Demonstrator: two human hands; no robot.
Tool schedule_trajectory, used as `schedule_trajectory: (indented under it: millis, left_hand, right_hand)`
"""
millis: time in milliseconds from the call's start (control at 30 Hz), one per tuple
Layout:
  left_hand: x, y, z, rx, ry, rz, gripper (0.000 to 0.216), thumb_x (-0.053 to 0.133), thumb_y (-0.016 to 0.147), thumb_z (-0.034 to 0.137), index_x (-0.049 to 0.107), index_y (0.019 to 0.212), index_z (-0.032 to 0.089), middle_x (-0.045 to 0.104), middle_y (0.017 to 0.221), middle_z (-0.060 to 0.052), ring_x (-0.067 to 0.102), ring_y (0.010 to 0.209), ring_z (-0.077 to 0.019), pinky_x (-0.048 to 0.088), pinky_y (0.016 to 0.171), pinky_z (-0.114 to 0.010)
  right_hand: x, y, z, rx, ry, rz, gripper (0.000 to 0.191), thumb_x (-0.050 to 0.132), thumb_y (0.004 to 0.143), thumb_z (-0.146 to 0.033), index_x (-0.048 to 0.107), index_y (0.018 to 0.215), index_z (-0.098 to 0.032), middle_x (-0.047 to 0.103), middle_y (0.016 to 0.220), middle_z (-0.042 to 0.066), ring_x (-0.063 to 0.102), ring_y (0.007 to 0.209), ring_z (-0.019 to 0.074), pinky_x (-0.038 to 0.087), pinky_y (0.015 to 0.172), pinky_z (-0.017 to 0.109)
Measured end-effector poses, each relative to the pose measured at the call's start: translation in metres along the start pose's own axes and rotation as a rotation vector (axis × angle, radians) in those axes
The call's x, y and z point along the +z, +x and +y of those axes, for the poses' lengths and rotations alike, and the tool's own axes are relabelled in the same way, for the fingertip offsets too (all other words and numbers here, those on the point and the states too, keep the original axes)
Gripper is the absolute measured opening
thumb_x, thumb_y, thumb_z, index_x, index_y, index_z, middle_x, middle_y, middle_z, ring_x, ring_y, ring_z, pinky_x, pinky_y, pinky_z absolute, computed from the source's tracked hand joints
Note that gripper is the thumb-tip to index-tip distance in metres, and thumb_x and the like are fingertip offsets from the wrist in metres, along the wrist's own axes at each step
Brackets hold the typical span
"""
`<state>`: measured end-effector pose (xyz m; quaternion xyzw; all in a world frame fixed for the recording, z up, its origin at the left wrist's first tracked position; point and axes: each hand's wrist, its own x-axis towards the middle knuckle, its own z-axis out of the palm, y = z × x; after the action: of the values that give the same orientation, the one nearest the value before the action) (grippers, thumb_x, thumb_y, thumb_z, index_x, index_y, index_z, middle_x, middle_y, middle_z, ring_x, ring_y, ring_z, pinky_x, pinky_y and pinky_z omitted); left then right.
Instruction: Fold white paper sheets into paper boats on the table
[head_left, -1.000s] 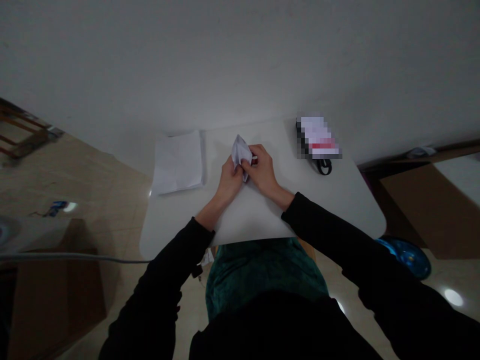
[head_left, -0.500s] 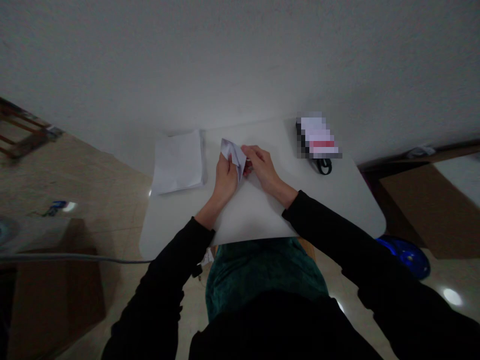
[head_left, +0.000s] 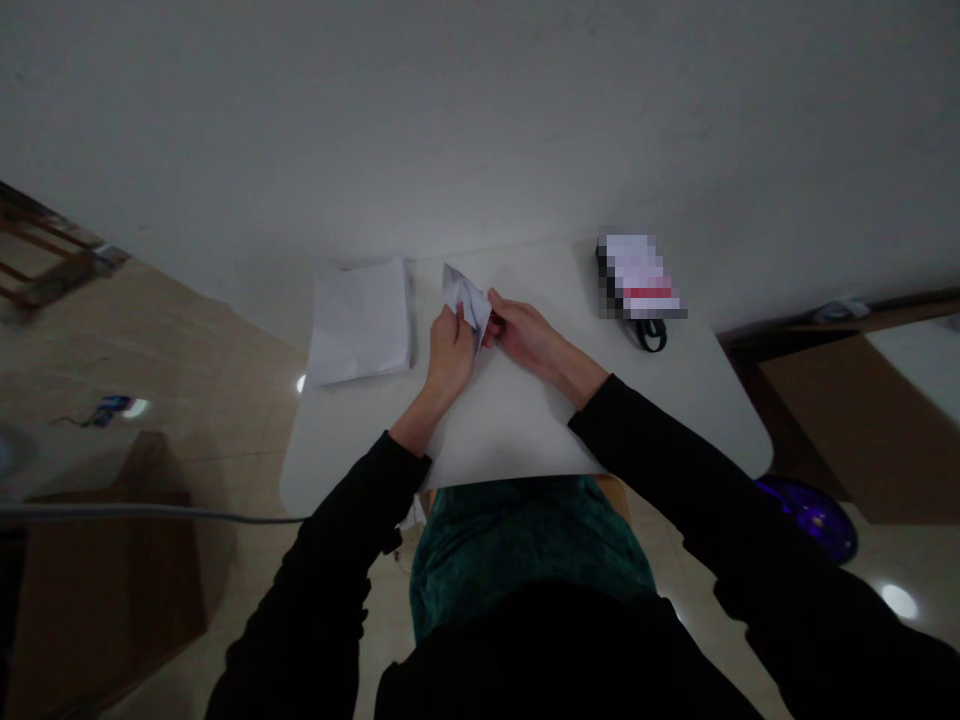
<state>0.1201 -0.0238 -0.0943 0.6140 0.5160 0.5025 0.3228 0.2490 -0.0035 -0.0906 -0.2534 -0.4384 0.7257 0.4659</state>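
A folded sheet of white paper (head_left: 466, 294) is held between both hands above the middle of the white table (head_left: 510, 440). My left hand (head_left: 451, 352) grips its lower left part, thumb lying over the front. At the paper's right edge, my right hand (head_left: 523, 332) pinches with thumb and fingers; some of those fingertips are hidden behind the fold. The paper has several creases and a pointed upper corner. To the left of my left hand lies a stack of white paper (head_left: 361, 322).
At the table's back right lies a blurred-out white and red item (head_left: 641, 275) with a black loop (head_left: 652, 335). A cardboard box (head_left: 112, 590) stands low left, beneath a grey cable (head_left: 150, 513). Brown cardboard (head_left: 855, 420) and a blue round object (head_left: 817, 518) are on the right. The wall (head_left: 480, 120) borders the table's back.
My right hand has shifted slightly, its thumb now nearer the paper's right edge. The paper's upper corner stands a little higher. My left hand keeps its hold.
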Motion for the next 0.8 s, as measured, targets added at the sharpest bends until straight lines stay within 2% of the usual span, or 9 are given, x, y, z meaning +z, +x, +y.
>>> schedule_trajectory:
  millis: [167,300,467,633,733,800]
  left_hand:
    - [-0.001,-0.002,0.006,0.008,0.011,-0.030,0.033,0.041,0.105,0.033,0.060,0.081,0.020,0.065,0.064,-0.002,0.059,0.058,-0.0134,0.046,0.062,-0.028]
    - [-0.002,-0.005,0.011,0.015,0.027,-0.033,0.037,0.045,0.105,0.042,0.062,0.082,0.020,0.065,0.063,-0.002,0.057,0.055,-0.0127,0.043,0.056,-0.027]
    - [-0.001,-0.007,0.017,-0.033,-0.033,-0.071,0.044,0.044,0.103,0.056,0.065,0.090,0.019,0.061,0.058,0.000,0.051,0.044,-0.0112,0.039,0.046,-0.026]
    - [-0.004,-0.005,0.012,-0.044,0.004,-0.059,0.038,0.046,0.103,0.050,0.067,0.099,0.018,0.063,0.060,0.000,0.054,0.047,-0.0113,0.040,0.047,-0.024]
    - [-0.004,-0.004,0.007,-0.035,0.043,-0.043,0.037,0.046,0.103,0.046,0.064,0.085,0.019,0.062,0.062,-0.002,0.057,0.057,-0.0136,0.043,0.052,-0.025]
    - [-0.004,-0.002,0.005,-0.041,0.030,0.017,0.041,0.049,0.101,0.049,0.059,0.074,0.020,0.060,0.064,-0.003,0.057,0.061,-0.0145,0.045,0.056,-0.026]
  right_hand:
    - [-0.006,0.001,0.000,0.036,-0.006,-0.053,0.054,0.071,0.082,-0.070,0.052,0.063,-0.023,0.040,0.056,-0.007,0.049,0.056,0.0120,0.045,0.062,0.030]
    - [-0.008,0.001,0.001,0.015,0.028,-0.074,0.054,0.076,0.076,-0.070,0.056,0.065,-0.022,0.039,0.056,-0.008,0.049,0.055,0.0108,0.048,0.060,0.028]
    - [-0.008,0.000,0.001,0.029,0.049,-0.105,0.058,0.079,0.068,-0.074,0.051,0.060,-0.023,0.041,0.052,-0.009,0.050,0.050,0.0114,0.050,0.053,0.029]
    - [-0.009,0.000,0.004,-0.002,0.054,-0.077,0.049,0.091,0.061,-0.061,0.065,0.072,-0.020,0.045,0.059,-0.009,0.048,0.054,0.0086,0.049,0.055,0.026]
    - [-0.010,0.001,0.006,0.016,0.051,-0.004,0.042,0.092,0.064,-0.054,0.067,0.069,-0.020,0.053,0.064,-0.007,0.047,0.056,0.0083,0.045,0.053,0.025]
    - [-0.010,0.002,0.006,0.028,0.068,0.042,0.036,0.091,0.068,-0.048,0.068,0.070,-0.021,0.063,0.072,-0.004,0.054,0.063,0.0102,0.049,0.059,0.026]
